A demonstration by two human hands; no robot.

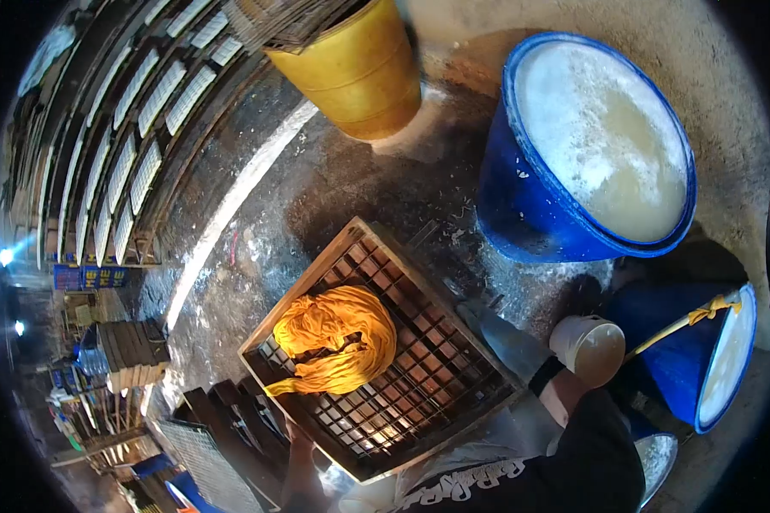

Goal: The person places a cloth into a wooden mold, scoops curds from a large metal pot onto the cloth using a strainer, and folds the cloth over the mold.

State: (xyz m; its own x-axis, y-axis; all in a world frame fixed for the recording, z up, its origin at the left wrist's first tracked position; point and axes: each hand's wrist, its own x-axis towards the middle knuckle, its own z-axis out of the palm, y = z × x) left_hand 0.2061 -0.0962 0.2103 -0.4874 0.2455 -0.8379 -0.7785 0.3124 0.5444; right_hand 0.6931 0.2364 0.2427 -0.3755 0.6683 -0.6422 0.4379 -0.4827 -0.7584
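A wooden-framed tray (310, 282) with a dark grid base is tilted in front of my body. On its grid lies a bunched orange-yellow cloth (355, 329), its tail reaching the left rim. My left hand (298, 434) grips the tray's lower left side, its fingers partly hidden behind the frame. Along the right side is my right hand (506, 338), apparently in a greyish glove with a dark cuff. It lies against the tray's outer edge, with its fingers mostly out of sight behind the frame.
A large blue barrel (498, 188) of foamy liquid stands at upper right. Below it are a pale bucket (560, 335) and another blue barrel (672, 350) with a stick across it. A yellow bin (364, 81) holds stacked mesh sheets. Racks of white slabs (161, 98) line the left.
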